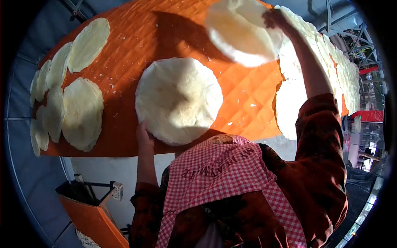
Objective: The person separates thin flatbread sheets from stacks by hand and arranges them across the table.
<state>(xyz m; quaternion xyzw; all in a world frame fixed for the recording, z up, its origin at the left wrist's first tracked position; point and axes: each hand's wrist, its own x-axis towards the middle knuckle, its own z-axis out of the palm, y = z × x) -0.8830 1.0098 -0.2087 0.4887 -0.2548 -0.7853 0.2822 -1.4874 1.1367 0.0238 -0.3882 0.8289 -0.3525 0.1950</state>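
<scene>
A large round pale flatbread (175,99) lies in front of me over the orange quilted cloth, with shadows across its middle. At its lower left edge is my left hand (144,134), gripping the rim with the fingers mostly hidden beneath it. Up and to the right, a second thin flatbread (242,35) is blurred by motion and partly folded at its upper side. My right hand (275,19) is closed on that one's right edge, arm stretched forward.
Several flatbreads (89,45) overlap at the cloth's left end. More flatbreads (295,82), brightly sunlit, cover the right end. Crumbs dot the orange cloth (128,53). An orange metal bin-like box (91,219) stands on the floor at lower left.
</scene>
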